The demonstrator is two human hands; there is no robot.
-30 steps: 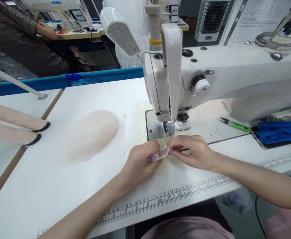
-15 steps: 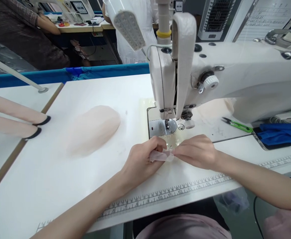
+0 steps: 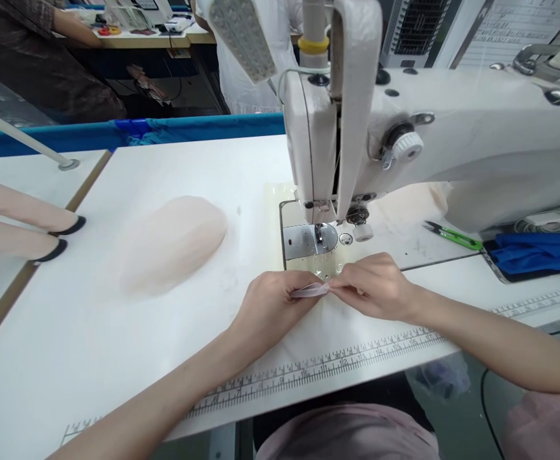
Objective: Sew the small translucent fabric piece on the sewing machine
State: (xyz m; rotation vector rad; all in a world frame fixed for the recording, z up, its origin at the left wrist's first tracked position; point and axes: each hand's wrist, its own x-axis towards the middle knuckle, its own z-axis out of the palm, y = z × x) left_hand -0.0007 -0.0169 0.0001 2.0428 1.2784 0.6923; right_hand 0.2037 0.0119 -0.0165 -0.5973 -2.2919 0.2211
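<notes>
Just in front of the needle plate (image 3: 310, 237), the left hand (image 3: 270, 310) and right hand (image 3: 375, 287) pinch one small sheer fabric piece (image 3: 311, 291) shut between fingertips; since a second ago it is flatter, drawn taut. Bench (image 3: 241, 166) lies open leftward up to the pale fabric pile (image 3: 172, 243); the ruler edge (image 3: 337, 364) is near

- The left hand (image 3: 270, 306) is held low with fingers curled, thumb and forefinger pinched shut.
- The right hand (image 3: 375, 287) is set opposite, fingertips pinched and touching the left's.
- Both bare forearms are angled inward.
</notes>
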